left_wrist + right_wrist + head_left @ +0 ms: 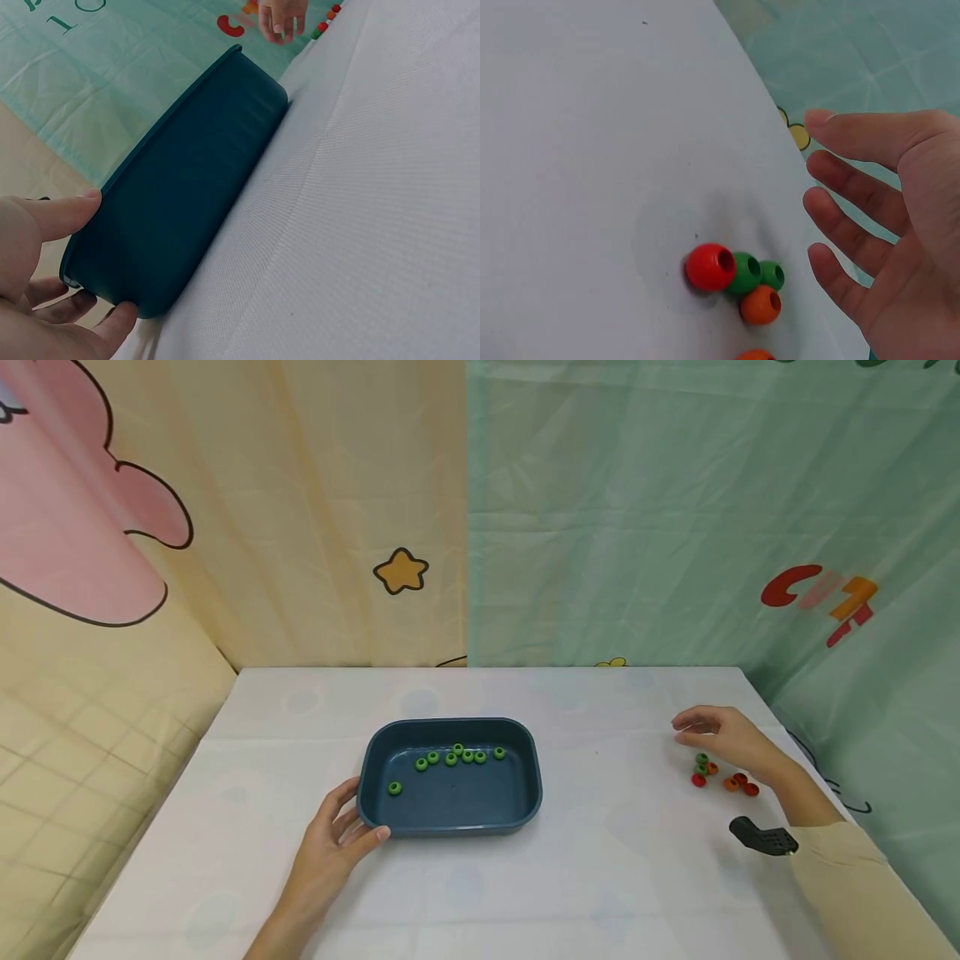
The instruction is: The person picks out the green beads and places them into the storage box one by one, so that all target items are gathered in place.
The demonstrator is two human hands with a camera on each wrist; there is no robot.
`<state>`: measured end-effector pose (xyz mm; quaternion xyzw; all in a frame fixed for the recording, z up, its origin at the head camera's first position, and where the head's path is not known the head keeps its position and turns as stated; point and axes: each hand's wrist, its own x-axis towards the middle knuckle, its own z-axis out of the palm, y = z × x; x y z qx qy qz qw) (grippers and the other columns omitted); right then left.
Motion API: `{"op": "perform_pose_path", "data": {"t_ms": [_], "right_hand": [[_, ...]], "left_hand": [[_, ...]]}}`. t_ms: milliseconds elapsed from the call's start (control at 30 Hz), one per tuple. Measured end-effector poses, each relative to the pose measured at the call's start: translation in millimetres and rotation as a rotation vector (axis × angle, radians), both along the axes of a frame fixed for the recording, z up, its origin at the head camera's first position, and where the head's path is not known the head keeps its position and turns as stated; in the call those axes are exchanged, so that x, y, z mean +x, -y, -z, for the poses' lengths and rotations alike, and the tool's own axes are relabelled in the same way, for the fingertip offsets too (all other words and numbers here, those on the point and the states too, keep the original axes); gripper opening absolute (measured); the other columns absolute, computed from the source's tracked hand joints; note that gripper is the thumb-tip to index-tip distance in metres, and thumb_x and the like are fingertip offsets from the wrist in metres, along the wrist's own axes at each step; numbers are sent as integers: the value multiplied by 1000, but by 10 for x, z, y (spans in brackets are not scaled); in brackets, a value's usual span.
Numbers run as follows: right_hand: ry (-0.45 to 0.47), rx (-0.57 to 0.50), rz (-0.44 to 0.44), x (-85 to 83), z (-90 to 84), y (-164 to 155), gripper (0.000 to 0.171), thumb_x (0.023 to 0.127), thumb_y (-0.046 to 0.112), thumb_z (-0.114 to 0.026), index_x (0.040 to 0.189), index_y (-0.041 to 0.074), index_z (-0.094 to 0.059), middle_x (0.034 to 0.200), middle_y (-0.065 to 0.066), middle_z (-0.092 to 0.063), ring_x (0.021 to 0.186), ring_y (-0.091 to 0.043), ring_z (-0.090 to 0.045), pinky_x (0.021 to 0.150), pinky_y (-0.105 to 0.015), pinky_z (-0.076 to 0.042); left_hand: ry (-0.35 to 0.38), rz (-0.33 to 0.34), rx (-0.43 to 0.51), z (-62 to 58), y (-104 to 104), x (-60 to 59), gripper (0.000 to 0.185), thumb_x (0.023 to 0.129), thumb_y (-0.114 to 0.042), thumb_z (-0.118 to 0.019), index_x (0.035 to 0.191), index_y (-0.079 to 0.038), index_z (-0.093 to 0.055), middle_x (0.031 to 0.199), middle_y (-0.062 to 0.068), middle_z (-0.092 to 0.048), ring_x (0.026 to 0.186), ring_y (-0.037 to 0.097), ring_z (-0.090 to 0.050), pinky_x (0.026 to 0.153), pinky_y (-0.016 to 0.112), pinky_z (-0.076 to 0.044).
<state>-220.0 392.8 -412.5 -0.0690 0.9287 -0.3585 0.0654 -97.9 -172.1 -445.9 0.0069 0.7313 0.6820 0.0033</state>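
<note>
My left hand [326,843] holds the left front corner of a dark blue rectangular tray [465,806]. In the left wrist view its thumb lies at the tray's rim and its fingers reach around the end wall. Several green beads [452,760] lie inside the tray, most in a loose row toward the back. Over at the right, my right hand [727,739] hovers above the table with relaxed fingers and nothing in them. Just below it is a small group of loose beads: a red bead [705,268], green bead [744,274] and orange bead [759,306] are among them.
A white cloth covers the table [585,893]. Behind it hang a yellow curtain [322,510] and a green curtain [637,510]. A black strap end [761,837] sticks out at the right sleeve. The loose beads are near the table's right edge.
</note>
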Motion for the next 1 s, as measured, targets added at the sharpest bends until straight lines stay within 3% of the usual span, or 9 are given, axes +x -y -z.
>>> {"op": "perform_pose_path", "data": {"t_ms": [233,533,733,1000], "right_hand": [[57,-18,50,120,101,-240,47,87,38,-64,119,5,-57,117,-15,-58,103,-30,-53,74,-30,-52],[157,-59,-31,208,216,-407,36,87,20,-66,120,6,-58,123,-16,-53,111,-31,-48,79,-19,-48],[153,-24,-68,173,282,-415,36,83,10,-65,118,9,-60,126,-17,-50,111,-31,-45,79,-19,-45],[78,5,-120,169,314,-402,28,80,18,-73,107,14,-66,120,-10,-53,109,-19,-46,83,-13,-39]], "left_hand": [[-3,-2,4,0,-2,5,80,76,-7,-77,141,-14,-31,143,4,-29,125,28,-39,90,21,-45],[-8,3,17,11,-2,2,80,76,-7,-77,141,-14,-31,143,5,-29,125,29,-40,90,23,-46],[-15,7,21,7,-4,5,80,76,-6,-77,141,-14,-31,144,5,-29,125,29,-40,89,23,-46],[-13,6,17,14,-1,7,81,76,-8,-77,142,-14,-30,144,4,-29,125,29,-40,89,23,-46]]}}
